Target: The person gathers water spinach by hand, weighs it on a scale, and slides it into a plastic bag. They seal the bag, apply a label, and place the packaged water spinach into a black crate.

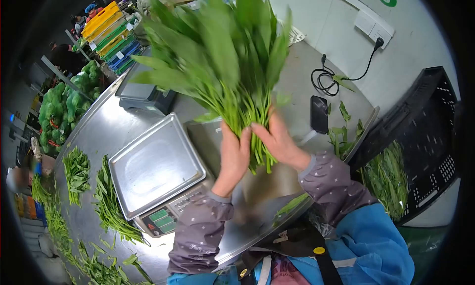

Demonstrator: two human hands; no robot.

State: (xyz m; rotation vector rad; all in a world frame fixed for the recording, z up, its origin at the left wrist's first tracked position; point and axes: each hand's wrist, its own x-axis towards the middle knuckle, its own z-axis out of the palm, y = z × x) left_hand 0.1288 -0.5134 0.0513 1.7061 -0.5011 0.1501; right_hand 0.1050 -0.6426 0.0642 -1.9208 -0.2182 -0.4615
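Note:
Both of my hands are wrapped round the stems of a large bunch of leafy greens point(222, 52), which looks like water spinach. My left hand point(234, 154) grips it from the left and my right hand point(278, 140) from the right, thumbs close together. The long leaves fan upward, slightly blurred, and the cut stem ends hang below my fingers. The bunch is held above the metal table point(94, 136). Left of my left hand stands a digital scale point(153, 161) with a bare steel pan.
A second scale point(143, 89) stands farther back. Greens point(111, 201) lie along the table's left side. On the right are a phone point(319, 114), a black cable point(326, 82), loose leaves point(341, 136) and a black crate point(420, 136) holding greens. Stacked crates point(106, 32) and net bags point(69, 102) stand beyond.

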